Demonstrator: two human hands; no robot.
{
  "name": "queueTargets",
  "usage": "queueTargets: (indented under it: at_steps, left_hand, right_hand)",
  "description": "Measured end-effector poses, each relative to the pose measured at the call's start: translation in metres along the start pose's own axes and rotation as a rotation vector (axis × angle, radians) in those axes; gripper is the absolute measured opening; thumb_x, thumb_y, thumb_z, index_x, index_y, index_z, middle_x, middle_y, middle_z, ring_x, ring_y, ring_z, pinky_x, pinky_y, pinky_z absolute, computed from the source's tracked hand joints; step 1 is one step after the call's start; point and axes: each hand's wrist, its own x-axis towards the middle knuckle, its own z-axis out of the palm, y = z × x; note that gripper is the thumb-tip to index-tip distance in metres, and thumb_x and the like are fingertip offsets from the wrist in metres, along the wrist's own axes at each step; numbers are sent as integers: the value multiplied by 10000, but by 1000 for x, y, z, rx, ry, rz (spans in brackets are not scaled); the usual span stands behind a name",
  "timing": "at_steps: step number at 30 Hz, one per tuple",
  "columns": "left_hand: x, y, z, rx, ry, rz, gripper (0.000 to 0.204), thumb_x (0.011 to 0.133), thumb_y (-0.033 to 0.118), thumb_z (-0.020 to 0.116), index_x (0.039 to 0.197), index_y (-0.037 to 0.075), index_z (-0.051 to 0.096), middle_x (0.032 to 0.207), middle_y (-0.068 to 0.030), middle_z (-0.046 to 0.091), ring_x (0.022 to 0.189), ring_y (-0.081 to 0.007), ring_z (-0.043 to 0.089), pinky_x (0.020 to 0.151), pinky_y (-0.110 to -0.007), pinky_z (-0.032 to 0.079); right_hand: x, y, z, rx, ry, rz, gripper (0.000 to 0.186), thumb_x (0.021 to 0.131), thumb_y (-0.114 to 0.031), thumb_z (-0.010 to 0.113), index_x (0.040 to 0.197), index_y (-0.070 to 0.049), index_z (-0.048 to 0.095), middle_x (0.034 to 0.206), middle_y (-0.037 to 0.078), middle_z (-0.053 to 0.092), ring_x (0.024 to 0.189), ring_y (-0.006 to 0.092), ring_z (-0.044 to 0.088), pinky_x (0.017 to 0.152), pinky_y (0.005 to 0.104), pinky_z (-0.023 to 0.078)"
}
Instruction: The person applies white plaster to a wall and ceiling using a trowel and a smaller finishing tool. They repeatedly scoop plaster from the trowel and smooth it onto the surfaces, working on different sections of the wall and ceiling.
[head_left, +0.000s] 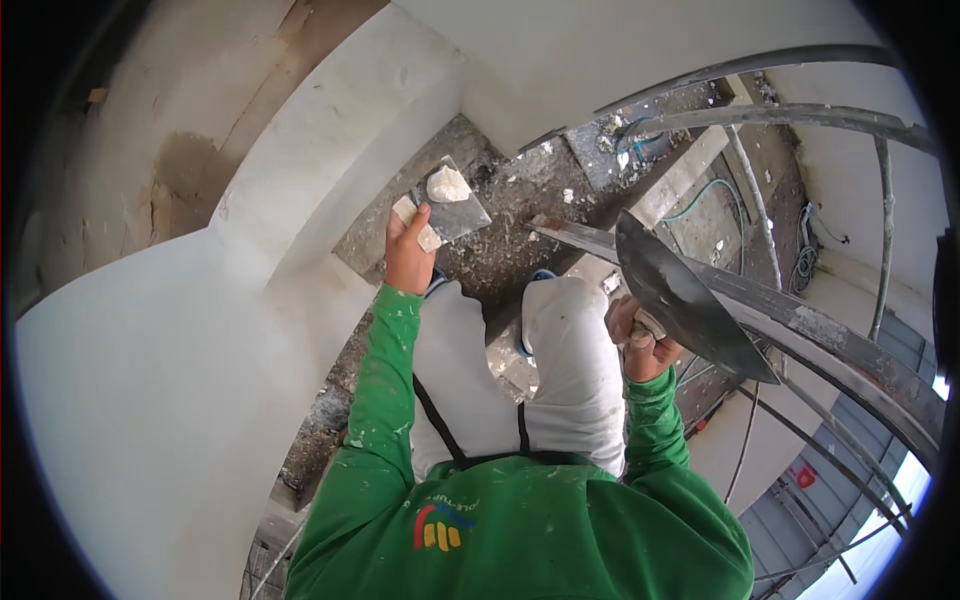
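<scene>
My left hand (pixel 408 258) is closed round the pale grip of a broad metal scraper (pixel 468 219), held out ahead of my left knee. On its grey blade sits a lump of off-white plaster (pixel 447 184). My right hand (pixel 645 338) grips the handle of a plastering trowel (pixel 680 290) above my right thigh. That trowel's long dark blade is tilted and covers part of the beam behind it. Both green sleeves carry white plaster specks.
A smooth pale wall (pixel 150 390) rises close on my left. To the right runs a long metal beam (pixel 800 325), with scaffold tubes (pixel 765 215) beyond it. White crumbs litter the rough floor (pixel 520 200). A teal hose (pixel 712 188) and coiled cable (pixel 803 262) lie further right.
</scene>
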Motion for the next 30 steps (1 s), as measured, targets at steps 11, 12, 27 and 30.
queueTargets:
  at_steps: [11, 12, 27, 30]
  left_hand:
    - [174, -214, -133, -59, 121, -38, 231, 868, 45, 567, 1093, 65, 521, 1026, -55, 608, 943, -200, 609, 804, -350, 497]
    - [179, -218, -137, -60, 113, -28, 227, 869, 46, 566, 1090, 64, 522, 1020, -54, 609, 940, -198, 609, 799, -350, 499]
    - [63, -118, -152, 97, 276, 406, 364, 865, 29, 565, 1214, 32, 461, 1121, -61, 559, 1033, -174, 554, 864, -324, 468]
    - [32, -113, -143, 126, 368, 387, 389, 870, 23, 551, 1245, 36, 450, 1174, -51, 541, 1071, -172, 536, 886, -334, 456]
  right_hand:
    - [9, 175, -14, 227, -6, -77, 402, 937, -314, 479, 1230, -42, 433, 694, 43, 446, 485, 119, 410, 409, 266, 339]
    - [6, 181, -17, 249, -2, -27, 408, 937, -309, 480, 1235, -34, 435, 694, 41, 446, 488, 119, 412, 411, 266, 343]
    - [12, 214, -38, -204, -831, -134, 590, 714, 53, 566, 1278, 77, 395, 1195, 245, 524, 943, 394, 558, 872, 404, 444]
    - [21, 245, -30, -296, -688, -92, 561, 822, -30, 596, 1320, 59, 354, 1048, 187, 559, 877, 302, 562, 820, 352, 455]
